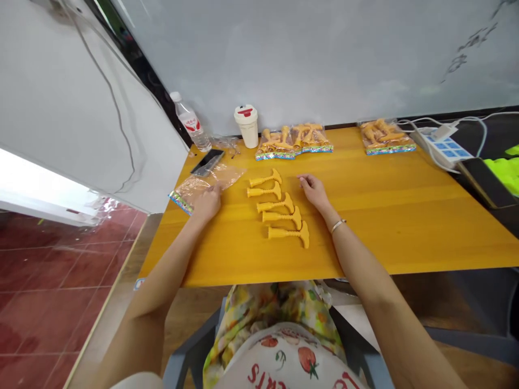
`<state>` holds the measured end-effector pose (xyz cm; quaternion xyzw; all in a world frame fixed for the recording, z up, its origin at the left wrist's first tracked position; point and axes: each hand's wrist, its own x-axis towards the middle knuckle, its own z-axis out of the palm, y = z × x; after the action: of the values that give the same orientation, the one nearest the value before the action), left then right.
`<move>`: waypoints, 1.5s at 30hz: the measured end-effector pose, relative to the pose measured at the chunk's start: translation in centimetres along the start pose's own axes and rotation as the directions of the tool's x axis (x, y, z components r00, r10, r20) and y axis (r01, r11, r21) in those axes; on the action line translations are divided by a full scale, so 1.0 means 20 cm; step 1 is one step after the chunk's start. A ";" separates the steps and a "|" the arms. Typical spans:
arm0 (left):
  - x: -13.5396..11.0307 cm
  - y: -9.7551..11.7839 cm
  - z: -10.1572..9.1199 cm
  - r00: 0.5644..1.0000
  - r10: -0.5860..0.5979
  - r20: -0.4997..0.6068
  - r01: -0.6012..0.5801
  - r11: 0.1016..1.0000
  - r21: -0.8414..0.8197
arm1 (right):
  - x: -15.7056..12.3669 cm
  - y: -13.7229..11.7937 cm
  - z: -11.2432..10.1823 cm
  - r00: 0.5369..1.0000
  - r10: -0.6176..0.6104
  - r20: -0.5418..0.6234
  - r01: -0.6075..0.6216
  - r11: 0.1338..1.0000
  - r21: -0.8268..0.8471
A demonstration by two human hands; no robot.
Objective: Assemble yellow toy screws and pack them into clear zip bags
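Several orange-yellow plastic toy hammers lie in a loose column on the yellow wooden table (pixel 389 216), the nearest hammer (pixel 288 234) being the largest in view. My left hand (pixel 206 204) has its fingers gathered on a clear plastic bag (pixel 206 183) with a colourful printed strip, left of the hammers. My right hand (pixel 314 192) rests on the tabletop with nothing in it, just right of the farthest hammers. A thin bracelet (pixel 338 226) circles my right wrist.
Along the back edge stand a plastic water bottle (pixel 190 121), a white lidded cup (pixel 246 126), and several bagged hammers (pixel 294 141) (pixel 387 136). A black phone (pixel 207 162) lies near the bag. A power strip (pixel 446 145) with cables sits back right.
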<state>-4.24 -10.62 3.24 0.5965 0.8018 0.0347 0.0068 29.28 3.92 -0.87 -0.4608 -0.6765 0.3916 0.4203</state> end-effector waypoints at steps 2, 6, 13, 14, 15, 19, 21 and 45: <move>-0.05 -0.05 0.01 0.999 0.021 -0.040 -0.022 0.999 -0.033 | -0.04 -0.02 0.01 0.999 -0.024 0.027 0.026 0.998 -0.056; -0.17 -0.13 0.00 0.968 0.154 -0.199 -0.184 0.972 -0.144 | -0.10 -0.08 0.07 0.985 -0.143 0.098 0.159 0.970 -0.182; -0.41 -0.22 -0.08 0.910 0.358 -0.209 -0.403 0.884 -0.238 | -0.11 -0.20 0.18 0.942 -0.212 0.260 0.304 0.869 -0.390; -0.43 -0.23 -0.09 0.911 0.368 -0.188 -0.407 0.878 -0.251 | -0.10 -0.21 0.19 0.939 -0.209 0.272 0.311 0.851 -0.422; -0.44 -0.23 -0.10 0.914 0.364 -0.180 -0.402 0.872 -0.279 | -0.09 -0.22 0.19 0.938 -0.204 0.281 0.317 0.834 -0.451; -0.39 -0.11 -0.13 0.942 0.181 -0.283 -0.301 0.828 -0.472 | 0.00 -0.24 0.19 0.939 -0.190 0.287 0.320 0.790 -0.523; -0.33 0.00 -0.15 0.941 0.087 -0.328 -0.249 0.832 -0.496 | 0.06 -0.27 0.21 0.944 -0.150 0.293 0.297 0.772 -0.562; -0.03 0.31 0.01 0.988 0.144 -0.053 -0.153 0.871 -0.468 | 0.00 -0.31 0.07 0.977 0.126 0.171 0.075 0.545 -0.835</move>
<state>1.82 -9.48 3.38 0.6365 0.7213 0.2334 0.1419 26.21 2.15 4.32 -0.5709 -0.8147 0.0742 0.0697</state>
